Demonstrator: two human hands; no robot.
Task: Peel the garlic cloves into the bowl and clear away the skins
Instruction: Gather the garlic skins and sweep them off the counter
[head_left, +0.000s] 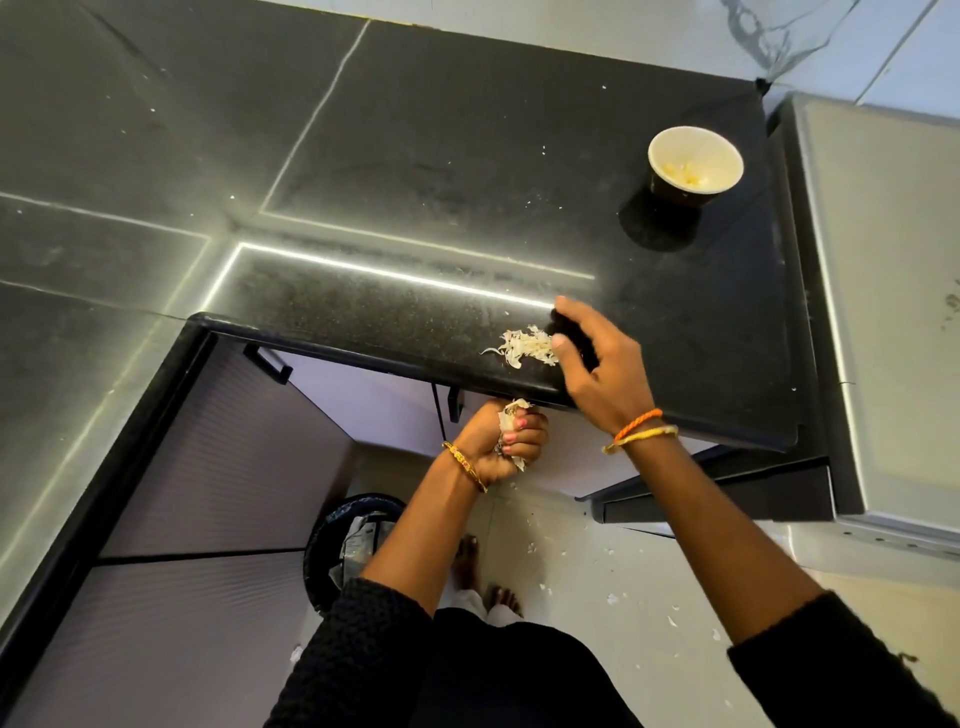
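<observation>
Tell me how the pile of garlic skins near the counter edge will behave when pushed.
The garlic skins look thin and papery, so probably very light and apt to scatter. Flakes on the floor suggest some escape. The dark cloth in the right hand should gather them better.

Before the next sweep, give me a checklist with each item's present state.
1. Left hand below the counter edge, ready to catch: ok.
2. Left grip on its wad of garlic skins: ok, though already full.
3. Right hand holds a dark scrubber behind the skin pile: ok.
4. Bowl of peeled cloves clear of the sweep path: ok.
5. Floor free of skins: not ok, flakes scattered.
6. Bin within reach: ok, beside the feet.
</observation>
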